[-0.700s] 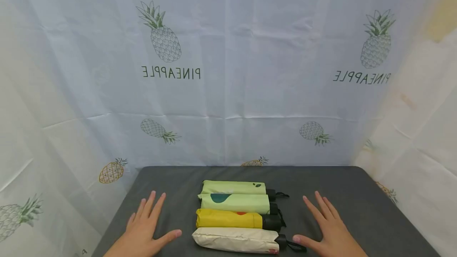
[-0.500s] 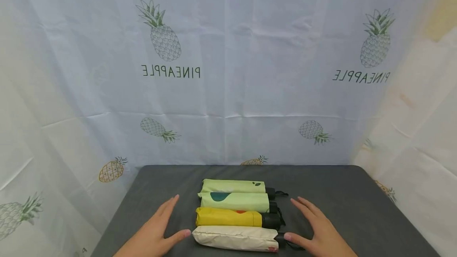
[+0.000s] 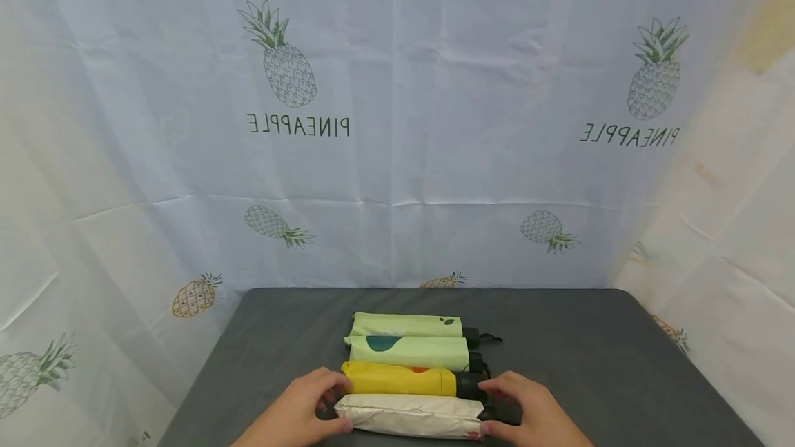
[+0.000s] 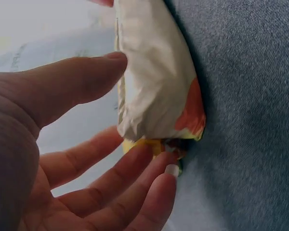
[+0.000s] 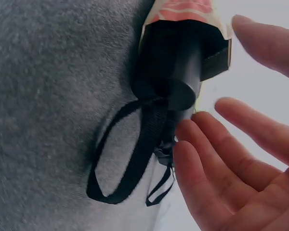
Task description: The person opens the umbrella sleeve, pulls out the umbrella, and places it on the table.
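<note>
Four folded umbrellas lie side by side, handles to the right. Nearest is a cream umbrella (image 3: 410,414), with a yellow umbrella (image 3: 397,379) behind it and two light green umbrellas (image 3: 422,354) beyond. My left hand (image 3: 301,405) is at the cream umbrella's left end; in the left wrist view its thumb overlaps the cream cloth and its bent fingers (image 4: 115,178) spread below the tip. My right hand (image 3: 528,405) is at the handle end, thumb by the cream cloth, fingertips near the yellow umbrella's black handle. In the right wrist view its fingers (image 5: 231,159) are spread beside the black handle (image 5: 168,72).
The umbrellas lie on a dark grey table (image 3: 596,336). A black wrist strap (image 5: 118,159) loops from the cream umbrella's handle. Behind and beside the table hangs a white cloth (image 3: 435,123) printed with pineapples.
Both hands have moved inward from the sides to the ends of the cream umbrella, and their fingers have bent from spread and straight. The umbrellas stay in place.
</note>
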Motion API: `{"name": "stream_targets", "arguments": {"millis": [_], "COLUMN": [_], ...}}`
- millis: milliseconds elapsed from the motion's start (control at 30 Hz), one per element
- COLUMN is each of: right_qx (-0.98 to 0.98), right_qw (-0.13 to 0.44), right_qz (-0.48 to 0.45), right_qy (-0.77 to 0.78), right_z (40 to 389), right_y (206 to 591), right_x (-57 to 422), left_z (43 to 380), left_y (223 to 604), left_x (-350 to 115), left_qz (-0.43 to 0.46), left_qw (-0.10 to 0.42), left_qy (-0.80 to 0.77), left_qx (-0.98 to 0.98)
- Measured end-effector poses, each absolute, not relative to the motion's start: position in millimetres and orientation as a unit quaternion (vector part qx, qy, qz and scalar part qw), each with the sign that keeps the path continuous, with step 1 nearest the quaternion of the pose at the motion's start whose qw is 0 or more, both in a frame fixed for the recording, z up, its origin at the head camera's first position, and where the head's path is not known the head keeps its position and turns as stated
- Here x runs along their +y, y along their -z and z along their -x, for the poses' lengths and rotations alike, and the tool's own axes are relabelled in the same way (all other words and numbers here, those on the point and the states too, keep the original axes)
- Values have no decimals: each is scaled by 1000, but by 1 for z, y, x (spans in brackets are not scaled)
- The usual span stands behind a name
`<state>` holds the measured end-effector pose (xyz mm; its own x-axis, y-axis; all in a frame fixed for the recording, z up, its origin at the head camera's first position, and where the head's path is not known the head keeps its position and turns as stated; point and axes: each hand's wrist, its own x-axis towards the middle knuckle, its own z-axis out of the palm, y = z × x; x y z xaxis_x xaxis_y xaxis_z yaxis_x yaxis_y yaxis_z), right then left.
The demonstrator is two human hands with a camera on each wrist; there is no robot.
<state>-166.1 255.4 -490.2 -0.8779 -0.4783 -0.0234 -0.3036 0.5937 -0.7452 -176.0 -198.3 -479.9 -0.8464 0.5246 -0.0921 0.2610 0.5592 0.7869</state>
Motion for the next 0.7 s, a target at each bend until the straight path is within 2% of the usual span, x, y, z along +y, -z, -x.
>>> {"name": "stream_targets", "arguments": {"millis": [167,433,567,700], "right_qx": [878,868,865,870], "right_qw": [132,125,110,141], "right_qz": [244,277,303,285], "right_qy": [391,393,385,376], "right_z": [169,173,187,204], "right_y": [502,514,543,579], "right_x": [258,260,271,285], "left_z": [178,178,177,181], "left_y": [487,488,489,498], "left_x": [-196,-196,-194,-194], "left_qz": [-218,-207,-217,-239], "left_qw": [189,208,212,214], "left_qy": [-424,-440,-443,-428], "left_qx": [859,849,844,845]}}
